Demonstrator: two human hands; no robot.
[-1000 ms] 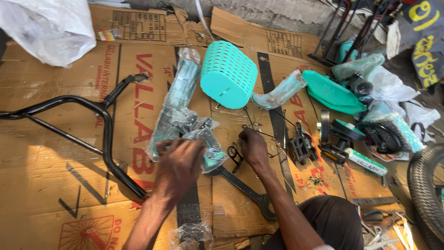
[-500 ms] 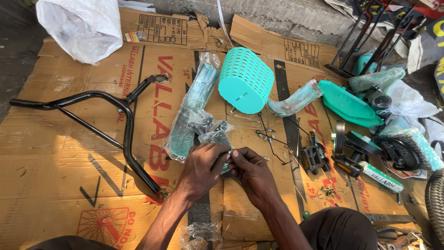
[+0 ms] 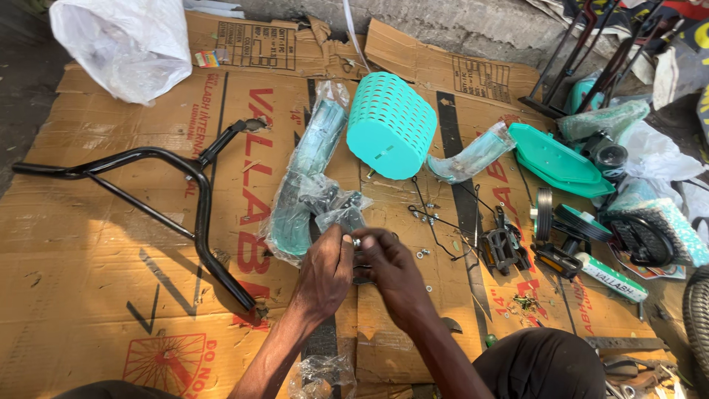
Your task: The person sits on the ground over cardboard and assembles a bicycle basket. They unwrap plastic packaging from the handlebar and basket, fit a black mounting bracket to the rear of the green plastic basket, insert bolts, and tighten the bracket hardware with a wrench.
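Over the cardboard (image 3: 88, 244), both hands' fingers (image 3: 347, 242) pinch small hardware (image 3: 357, 242).

white plastic bag (image 3: 125, 44) top left | flattened brown cardboard cartons (image 3: 88, 244) underneath | small boxed tube (image 3: 611, 277) right

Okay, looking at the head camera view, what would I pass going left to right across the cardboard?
Black metal handlebar frame → plastic-wrapped teal mudguard → teal perforated plastic basket → short wrapped teal mudguard piece → black pedals → flat teal plastic panel.
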